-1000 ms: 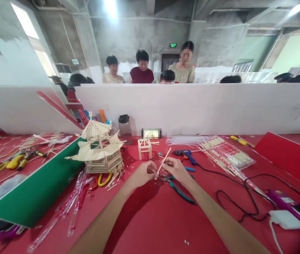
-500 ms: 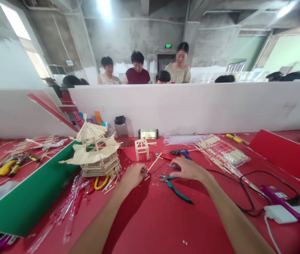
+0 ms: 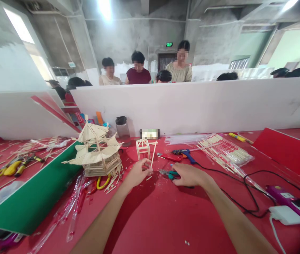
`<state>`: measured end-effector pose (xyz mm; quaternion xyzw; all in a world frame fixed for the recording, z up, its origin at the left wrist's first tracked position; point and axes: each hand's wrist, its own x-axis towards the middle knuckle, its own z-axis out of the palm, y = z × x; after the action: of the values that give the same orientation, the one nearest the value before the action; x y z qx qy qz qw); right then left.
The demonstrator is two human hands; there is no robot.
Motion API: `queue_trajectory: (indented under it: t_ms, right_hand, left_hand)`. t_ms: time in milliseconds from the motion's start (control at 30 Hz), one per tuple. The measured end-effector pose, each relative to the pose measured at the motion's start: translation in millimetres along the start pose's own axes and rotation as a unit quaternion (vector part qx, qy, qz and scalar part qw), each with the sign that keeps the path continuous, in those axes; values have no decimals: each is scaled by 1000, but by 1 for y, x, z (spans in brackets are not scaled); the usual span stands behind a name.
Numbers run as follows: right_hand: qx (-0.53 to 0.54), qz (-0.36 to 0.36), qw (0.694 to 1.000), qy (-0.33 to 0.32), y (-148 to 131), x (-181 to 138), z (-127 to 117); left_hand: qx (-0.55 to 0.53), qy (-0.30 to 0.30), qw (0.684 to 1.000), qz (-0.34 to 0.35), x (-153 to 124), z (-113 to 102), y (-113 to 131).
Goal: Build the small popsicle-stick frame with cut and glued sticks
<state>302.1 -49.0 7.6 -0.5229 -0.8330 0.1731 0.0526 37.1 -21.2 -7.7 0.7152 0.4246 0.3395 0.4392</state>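
Between the thumb and fingers of my left hand (image 3: 140, 172) is a thin wooden stick (image 3: 154, 155), tilted up and away from me. My right hand (image 3: 189, 174) lies over the teal-handled diagonal cutters (image 3: 171, 174), its fingers curled on the handles; the hand hides part of them. The cutter jaws point left, towards my left hand. Just beyond my left hand stands a small open frame of sticks (image 3: 142, 142). A larger stick-built pagoda model (image 3: 100, 154) stands to the left, with short stick pieces (image 3: 115, 179) beside it.
A blue glue gun (image 3: 184, 154) and a red-handled tool (image 3: 173, 157) lie beyond my right hand. Bundled sticks (image 3: 226, 150) and a black cable (image 3: 245, 173) are at right. A green board (image 3: 30, 192) slants at left. A bottle (image 3: 122, 128) stands before the white partition (image 3: 192, 106); people are behind it.
My right hand has come down onto the diagonal cutters, which have turned under it. The stick in my left hand has swung more upright. The view has shifted slightly.
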Motion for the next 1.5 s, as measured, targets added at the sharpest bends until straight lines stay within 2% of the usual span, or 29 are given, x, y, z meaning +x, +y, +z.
queue_trajectory:
  t_ms: [133, 300, 767, 1167, 1500]
  right_hand:
    - [114, -35, 991, 52, 6, 1, -7]
    - [170, -71, 981, 62, -4, 2, -7]
    - [159, -94, 980, 74, -13, 2, -4]
    - [152, -100, 979, 89, -15, 2, -5]
    - [156, -108, 978, 86, -14, 1, -6]
  left_hand:
    - [-41, 26, 998, 34, -1, 1, 7]
    - [-10, 43, 996, 81, -1, 2, 10]
    - [-31, 9, 996, 78, -1, 8, 10]
    - [-19, 23, 997, 69, -2, 8, 11]
    - [-13, 10, 998, 58, -3, 8, 12]
